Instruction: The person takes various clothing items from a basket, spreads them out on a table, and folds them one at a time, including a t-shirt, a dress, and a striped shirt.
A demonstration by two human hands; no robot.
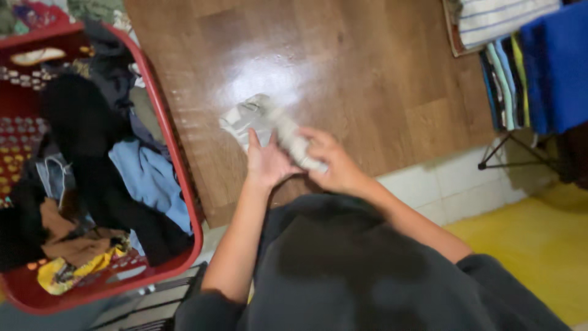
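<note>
While both hands work a pale grey-white garment (pixel 269 125) over the brown wooden worktop (pixel 380 73), the fold looks about half done, going by how the cloth lies. One end is already bunched into a tight roll, the other lies loose and flat on the wood at 11 o'clock from the hands. It's blurred; could be a sock or a small cloth, can't tell which.

Left hand (pixel 267 162): palm against the roll from below, fingers (pixel 253 140) partly spread and pointing to 12 o'clock, thumb hidden. Pressing rather than pinching; whether it actually grips, can't tell.

Right hand (pixel 334 164): fingers curled together and clamped on the rolled end, at 3 o'clock of the left hand, the two nearly touching.

Garment sits mid-frame, right on the glare patch of the worktop, nothing else beside it on the wood.

Left to do, judged from the layout: the red laundry basket (pixel 184 184) at 9 o'clock is full to the rim — black, light-blue, brown and yellow clothes, all unsorted. So most of the pile looks untouched.

At 2 o'clock, striped and blue textiles (pixel 539 67) hang on a rack, well apart from the hands. No finished stack visible on the worktop.
</note>
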